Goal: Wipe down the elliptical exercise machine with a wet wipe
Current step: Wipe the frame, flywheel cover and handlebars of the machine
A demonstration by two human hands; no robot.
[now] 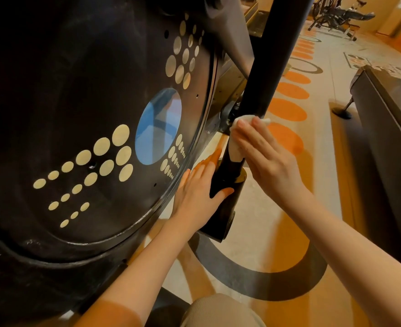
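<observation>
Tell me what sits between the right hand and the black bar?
The white wet wipe, pressed by the right hand against the black bar; the head view shows it.

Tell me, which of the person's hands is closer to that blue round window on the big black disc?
Left. The left hand grips the black bar beside the disc's rim, just right of the blue window. The right hand presses the wipe farther right.
</observation>
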